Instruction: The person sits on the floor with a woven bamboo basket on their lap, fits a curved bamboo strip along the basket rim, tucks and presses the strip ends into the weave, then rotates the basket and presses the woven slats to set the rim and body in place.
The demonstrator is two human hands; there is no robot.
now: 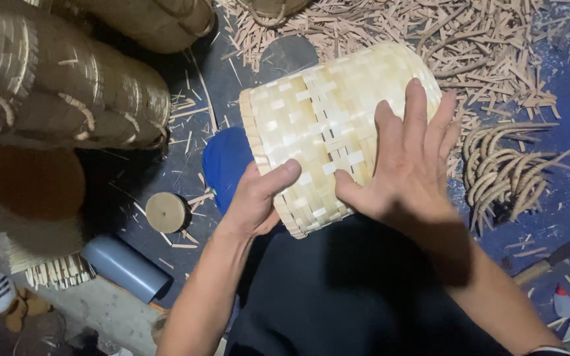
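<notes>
I look down on a pale woven bamboo basket (328, 125) lying on its side across my lap, its open rim toward me. My left hand (255, 198) holds the near rim, thumb pressed on the outer weave and fingers tucked beneath, a closed grip on the basket. My right hand (413, 155) lies flat and open on the weave just beyond that grip, fingers spread, holding nothing. To do this well I judge the flat palm should press the strips snug while the left steadies the rim. Left of the grip lie darker finished baskets (67, 86), a round wooden disc (166, 212) and a grey pipe (126, 267); right of it, curved cane pieces (506, 175) among bamboo offcuts (390, 26) on the floor
</notes>
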